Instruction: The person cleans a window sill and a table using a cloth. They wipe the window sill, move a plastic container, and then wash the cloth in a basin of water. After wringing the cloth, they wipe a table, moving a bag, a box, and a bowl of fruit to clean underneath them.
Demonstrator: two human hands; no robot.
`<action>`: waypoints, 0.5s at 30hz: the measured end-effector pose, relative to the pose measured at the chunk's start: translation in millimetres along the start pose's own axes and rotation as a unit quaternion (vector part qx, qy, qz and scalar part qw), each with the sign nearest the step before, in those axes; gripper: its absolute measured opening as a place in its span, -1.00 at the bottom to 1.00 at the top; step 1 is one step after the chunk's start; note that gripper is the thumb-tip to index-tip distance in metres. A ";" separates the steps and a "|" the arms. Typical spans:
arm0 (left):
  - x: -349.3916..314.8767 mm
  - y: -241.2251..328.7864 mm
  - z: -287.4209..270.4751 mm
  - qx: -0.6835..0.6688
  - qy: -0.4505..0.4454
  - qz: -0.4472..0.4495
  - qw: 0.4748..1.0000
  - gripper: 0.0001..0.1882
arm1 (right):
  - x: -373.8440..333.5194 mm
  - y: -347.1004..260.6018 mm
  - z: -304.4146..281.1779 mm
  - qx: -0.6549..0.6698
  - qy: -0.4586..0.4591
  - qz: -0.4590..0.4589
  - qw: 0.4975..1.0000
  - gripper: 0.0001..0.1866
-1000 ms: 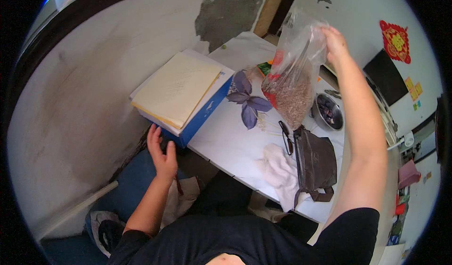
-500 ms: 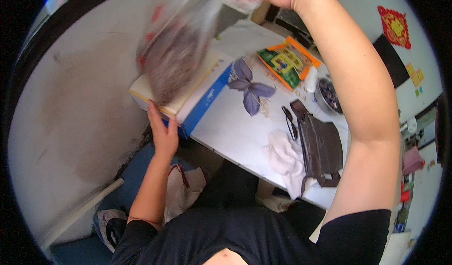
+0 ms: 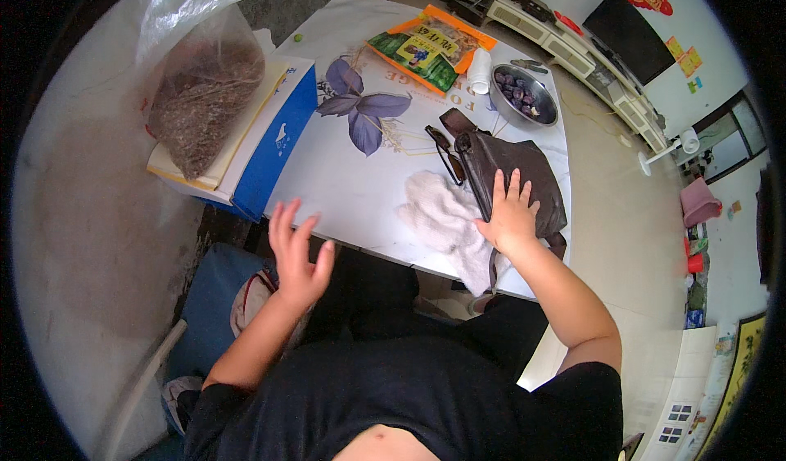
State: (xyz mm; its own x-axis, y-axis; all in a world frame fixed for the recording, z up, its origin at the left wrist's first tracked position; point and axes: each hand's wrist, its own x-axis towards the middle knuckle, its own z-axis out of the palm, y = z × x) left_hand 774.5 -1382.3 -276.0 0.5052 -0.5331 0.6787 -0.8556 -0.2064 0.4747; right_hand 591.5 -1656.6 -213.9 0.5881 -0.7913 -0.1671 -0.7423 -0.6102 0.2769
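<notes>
Head view: the right hand (image 3: pixel 514 222) lies open, fingers splayed, over the brown bag (image 3: pixel 524 154) on the counter (image 3: pixel 336 183) — left hand (image 3: pixel 301 260) open, empty. A sure hold wants fingers curled around the bag — clear of the sunglasses (image 3: pixel 455 169).

The left forearm (image 3: pixel 255 338) slants up and inward from the lower left, its wrist nearly straight. The left hand (image 3: pixel 299 258) shows its back to the camera, the 4 fingers parted and slightly curled, the thumb standing away from them. The right arm bends at the elbow, its forearm (image 3: pixel 561 289) angling up and inward to the right hand (image 3: pixel 514 215), spread palm down with fingers fanned (the thumb juts inward, too). The 2 hands are well apart.
</notes>
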 end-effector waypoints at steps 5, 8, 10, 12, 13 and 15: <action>14.4 26.7 7.6 -0.166 -0.127 0.058 0.976 -0.78 | 16.6 37.2 -20.1 0.062 0.105 -0.056 0.991 -0.73; -1.2 30.8 18.4 -0.225 -0.193 -0.021 0.955 -0.81 | 38.9 88.0 -19.3 0.179 0.153 -0.041 0.971 -0.75; -6.4 36.1 24.1 -0.241 -0.215 -0.031 0.946 -0.83 | 65.7 139.3 -3.9 0.546 0.073 0.015 0.834 -0.77; -10.8 33.7 28.6 -0.258 -0.252 -0.044 0.932 -0.81 | 60.9 160.0 -23.6 0.635 0.150 0.029 0.757 -0.79; -8.6 34.4 33.7 -0.255 -0.258 -0.041 0.931 -0.81 | 57.6 178.1 -32.0 0.695 0.126 0.042 0.707 -0.80; 4.2 46.7 42.6 -0.264 -0.272 -0.083 0.922 -0.82 | 47.7 209.3 -33.5 0.761 0.070 0.022 0.645 -0.76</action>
State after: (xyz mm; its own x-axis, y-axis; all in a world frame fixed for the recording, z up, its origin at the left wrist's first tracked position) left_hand 731.8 -1429.1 -274.8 0.3705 -0.8919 0.2593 -0.5251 0.0291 0.8505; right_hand 475.0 -1820.7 -132.2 0.5003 -0.8627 -0.0743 -0.1530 -0.0036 -0.9882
